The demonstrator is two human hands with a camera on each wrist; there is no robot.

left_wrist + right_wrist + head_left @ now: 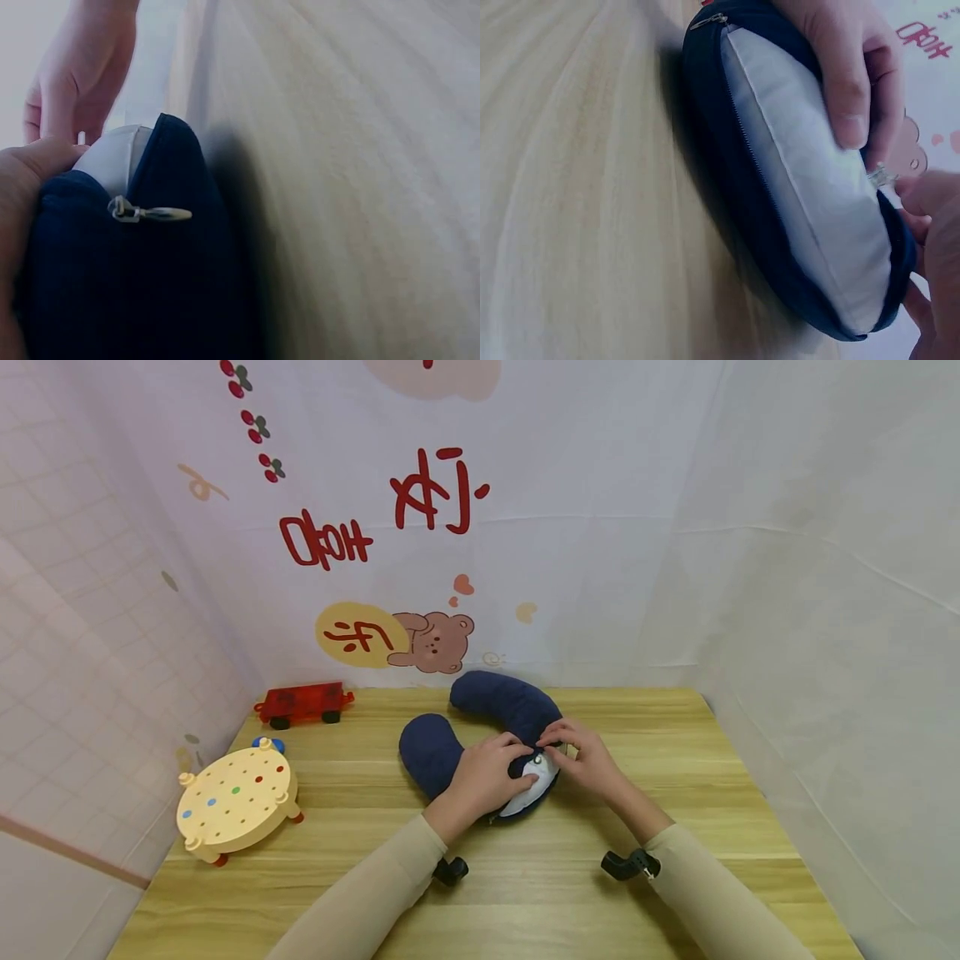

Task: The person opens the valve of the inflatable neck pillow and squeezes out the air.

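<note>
A navy U-shaped neck pillow (pixel 517 702) lies on the table, its zipper undone over a white inner liner (pixel 810 165). The metal zipper pull (pixel 154 214) hangs at one end of the opening. My left hand (pixel 486 774) grips the pillow near the opening, thumb over the white liner. On the opposite side, my right hand (pixel 587 758) holds the cover edge between thumb and fingers. By its fingertips a small clear plastic piece (pixel 883 176) stands out from the liner; whether they pinch it is unclear.
A red toy wagon (pixel 303 703) with black wheels stands at the back left of the wooden table (pixel 525 893). Nearer on the left is a round cream pegboard toy (pixel 238 800) with a blue object (pixel 272 744) behind it. Printed cloth (pixel 600 568) rises behind the table.
</note>
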